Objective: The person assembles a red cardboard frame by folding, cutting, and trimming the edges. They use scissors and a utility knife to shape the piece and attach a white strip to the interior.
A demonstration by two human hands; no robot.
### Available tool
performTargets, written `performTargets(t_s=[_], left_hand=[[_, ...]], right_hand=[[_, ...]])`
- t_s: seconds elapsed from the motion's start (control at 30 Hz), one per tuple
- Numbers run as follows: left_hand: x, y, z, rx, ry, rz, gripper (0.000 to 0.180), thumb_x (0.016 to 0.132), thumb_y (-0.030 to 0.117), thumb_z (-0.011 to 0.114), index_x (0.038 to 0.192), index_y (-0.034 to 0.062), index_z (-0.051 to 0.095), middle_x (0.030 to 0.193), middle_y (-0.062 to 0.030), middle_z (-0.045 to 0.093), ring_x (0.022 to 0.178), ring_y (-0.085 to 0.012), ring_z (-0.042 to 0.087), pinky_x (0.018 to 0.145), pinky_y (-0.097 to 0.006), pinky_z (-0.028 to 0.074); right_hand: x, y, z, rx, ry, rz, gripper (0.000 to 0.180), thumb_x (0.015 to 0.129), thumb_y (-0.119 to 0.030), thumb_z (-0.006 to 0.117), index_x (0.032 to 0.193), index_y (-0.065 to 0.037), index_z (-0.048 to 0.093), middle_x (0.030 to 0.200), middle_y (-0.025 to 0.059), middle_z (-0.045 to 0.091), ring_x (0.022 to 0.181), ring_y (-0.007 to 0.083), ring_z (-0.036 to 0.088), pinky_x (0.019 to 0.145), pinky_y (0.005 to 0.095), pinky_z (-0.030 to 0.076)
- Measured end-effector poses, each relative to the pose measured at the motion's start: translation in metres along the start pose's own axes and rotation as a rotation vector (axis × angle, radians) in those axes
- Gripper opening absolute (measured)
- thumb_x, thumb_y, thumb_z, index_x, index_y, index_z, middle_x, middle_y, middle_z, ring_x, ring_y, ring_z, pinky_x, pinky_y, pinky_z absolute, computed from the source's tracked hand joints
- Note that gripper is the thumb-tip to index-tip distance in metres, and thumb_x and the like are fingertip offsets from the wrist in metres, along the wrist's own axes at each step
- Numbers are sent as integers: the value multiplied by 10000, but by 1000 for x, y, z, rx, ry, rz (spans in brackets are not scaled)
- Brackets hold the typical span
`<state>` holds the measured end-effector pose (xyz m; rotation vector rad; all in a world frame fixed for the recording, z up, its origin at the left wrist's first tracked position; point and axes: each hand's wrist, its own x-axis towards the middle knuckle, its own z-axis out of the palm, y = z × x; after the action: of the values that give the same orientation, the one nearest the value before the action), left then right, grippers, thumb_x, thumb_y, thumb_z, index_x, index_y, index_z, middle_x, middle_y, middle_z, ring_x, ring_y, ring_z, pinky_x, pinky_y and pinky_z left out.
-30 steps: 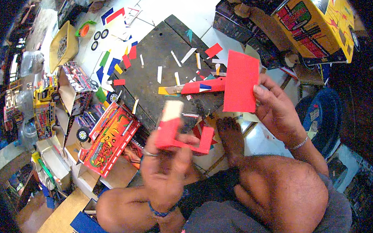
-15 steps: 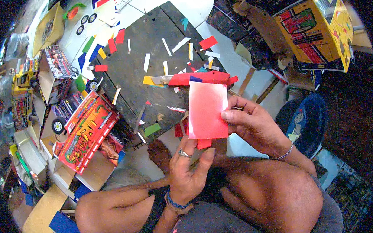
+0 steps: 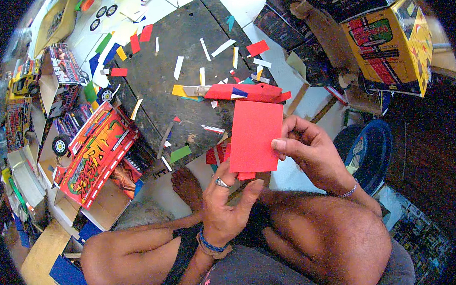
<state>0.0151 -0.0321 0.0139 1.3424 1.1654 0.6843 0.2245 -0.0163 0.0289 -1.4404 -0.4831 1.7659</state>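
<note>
A flat red rectangular card (image 3: 256,135) is held up over the near edge of the dark work board. My right hand (image 3: 312,148) pinches its right edge between thumb and fingers. Below the card is my left hand (image 3: 226,205), wearing a ring, its fingertips partly hidden behind the red pieces. A smaller red piece (image 3: 247,176) peeks out under the card, between the left thumb and fingers. Just beyond the card lies a cutter knife (image 3: 243,92) with a red handle, its blade pointing left over a yellow scrap.
Paper offcuts litter the dark board (image 3: 174,114). At left, a red decorated toy truck body (image 3: 101,155) leans among cardboard boxes. A yellow toy truck body (image 3: 384,49) stands at far right, above a blue basin (image 3: 372,147). Small wheels (image 3: 101,12) lie at the upper left.
The red card has tilted, so its bright glare is gone and it looks evenly red. Less of the smaller red piece shows below it. The view has shifted slightly.
</note>
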Motion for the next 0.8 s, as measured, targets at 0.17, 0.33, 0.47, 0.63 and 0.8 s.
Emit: performTargets(t_s=[0.17,0.33,0.47,0.63,0.8], left_hand=[[1,-1,2,-40,27,-42,352,934,227,710,1212,19,655,1175,-188,665,1064,-343,668,920,-394,510],[2,-3,2,-15,31,7,352,943,236,696,1207,9,645,1135,-191,662,1022,-350,668,898,-397,511],[0,-7,-2,2,31,57,367,999,290,603,1210,-9,630,1113,-198,648,1028,-360,648,907,-398,498],[-1,-14,-3,-151,14,-9,533,1082,397,346,1204,-45,618,1092,-212,630,1032,-367,617,947,-402,463],[-4,-14,-4,-247,-88,-143,645,1088,444,234,1156,-51,643,1054,-212,633,999,-370,608,934,-415,443]], right_hand=[[0,0,-1,-23,-16,-1,186,885,-175,778,961,-87,633,892,-19,649,843,83,600,774,255,478],[0,0,-1,-35,-5,-27,177,893,-175,766,968,-90,630,924,-21,644,883,83,592,818,252,468],[-2,-13,-9,-42,37,-88,150,930,-169,711,1017,-86,623,977,-21,633,937,79,580,870,246,449],[3,-46,-32,-352,-91,-104,130,969,-155,646,1045,-51,636,988,-13,625,957,63,563,868,239,446],[13,-57,-29,-521,-375,26,190,982,-208,647,986,-18,652,938,-5,642,899,79,581,814,252,470]])
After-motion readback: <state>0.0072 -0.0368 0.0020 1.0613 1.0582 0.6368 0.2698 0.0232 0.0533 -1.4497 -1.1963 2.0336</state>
